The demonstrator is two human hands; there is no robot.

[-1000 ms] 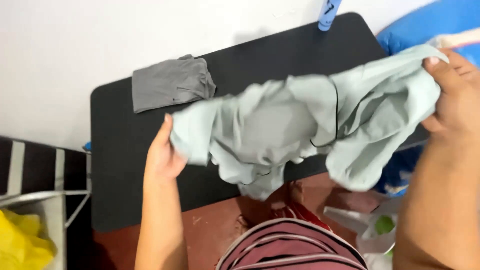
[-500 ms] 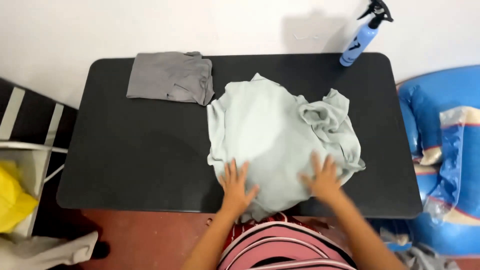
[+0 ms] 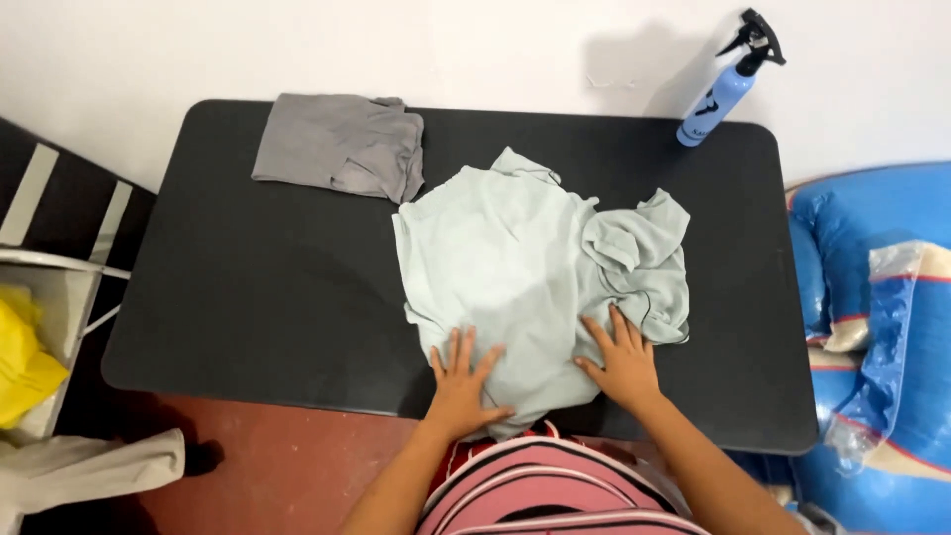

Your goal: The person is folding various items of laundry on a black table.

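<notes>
Now each hand, left hand [image 3: 464, 381] and right hand [image 3: 620, 360], presses flat, fingers spread, on the rumpled pale-green garment [image 3: 515, 267].

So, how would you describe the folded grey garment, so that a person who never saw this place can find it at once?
Start at the black rectangular table against the white wall and go to its far left corner. There lies the folded grey garment, apart from both hands. Unlike the crumpled pale green shirt at the middle, it is darker, smaller and folded flat.

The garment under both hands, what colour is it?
The garment is pale grey-green, plain, with no pattern; the head view shows it well.
</notes>
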